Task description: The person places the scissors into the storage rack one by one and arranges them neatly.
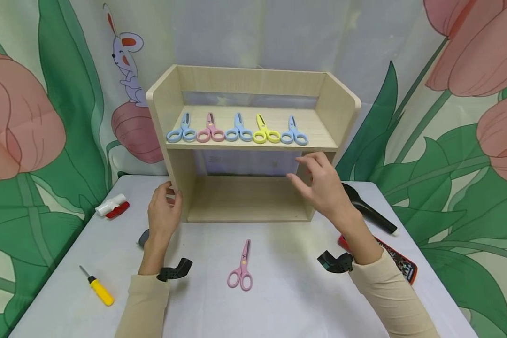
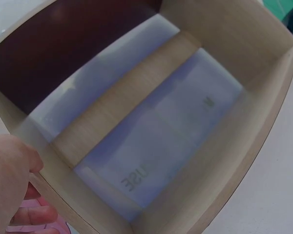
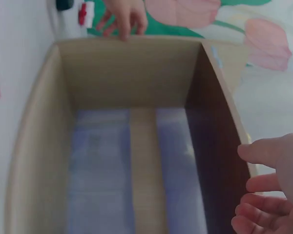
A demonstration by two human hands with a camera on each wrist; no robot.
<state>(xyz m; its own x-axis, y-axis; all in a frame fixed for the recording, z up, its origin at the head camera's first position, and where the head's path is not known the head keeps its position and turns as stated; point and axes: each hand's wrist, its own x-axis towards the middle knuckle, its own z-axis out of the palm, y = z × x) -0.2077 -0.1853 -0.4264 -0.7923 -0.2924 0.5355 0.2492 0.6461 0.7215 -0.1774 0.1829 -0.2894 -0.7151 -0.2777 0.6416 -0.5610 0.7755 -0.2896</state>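
A pale wooden two-tier shelf (image 1: 249,199) stands upright in front of me. On its upper board lies a row of scissors: blue scissors (image 1: 238,127) among several blue ones, pink scissors (image 1: 210,128) and yellow scissors (image 1: 265,129). My left hand (image 1: 164,209) rests against the outside of the left side panel, thumb at its front edge, fingers loosely bent. With thumb and fingers spread and nothing between them, my right hand (image 1: 318,185) hovers by the right end of the upper board. Another pair of pink scissors (image 1: 244,267) lies on the table, blades pointing toward the shelf.
Left of the shelf are a white-and-red object (image 1: 113,205) and a yellow-handled screwdriver (image 1: 98,286). A dark rounded object (image 1: 143,238) sits partly behind my left wrist. To the right lie a black long-handled utensil (image 1: 372,211) and a red-edged patterned object (image 1: 401,263), partly under my forearm.
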